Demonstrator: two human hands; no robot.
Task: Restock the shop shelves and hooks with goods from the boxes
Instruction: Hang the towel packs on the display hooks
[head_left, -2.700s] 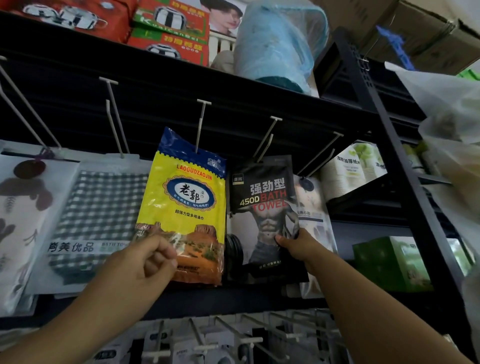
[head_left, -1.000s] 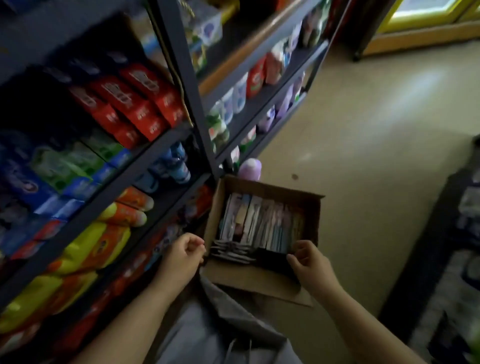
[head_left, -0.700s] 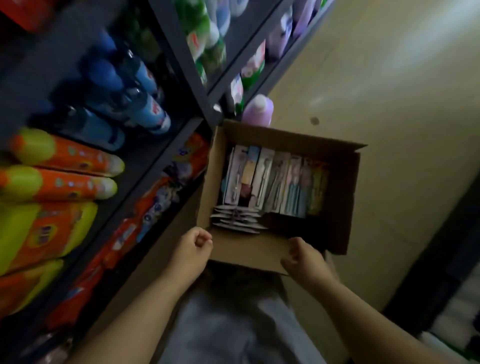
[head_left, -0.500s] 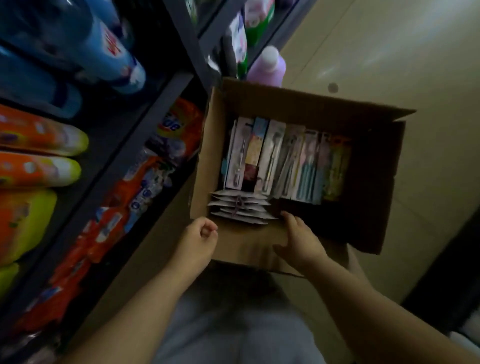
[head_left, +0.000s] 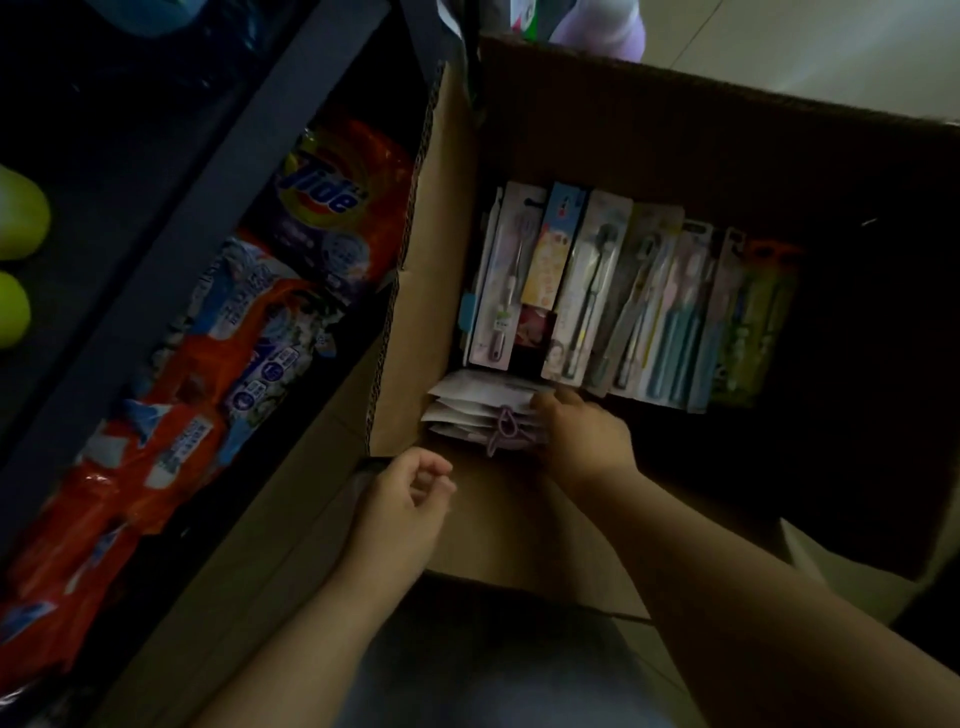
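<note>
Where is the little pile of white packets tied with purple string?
The white packets sit inside the cardboard box, in its near left corner, just below the row of toothbrush packs, with the right hand touching them.

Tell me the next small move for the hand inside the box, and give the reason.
Probably close the right hand round the tied bundle of white packets and lift it out. Its fingertips already rest on the bundle's end in the cardboard box, beside the row of toothbrush packs, while the left hand hangs loosely curled outside, holding nothing.
</note>
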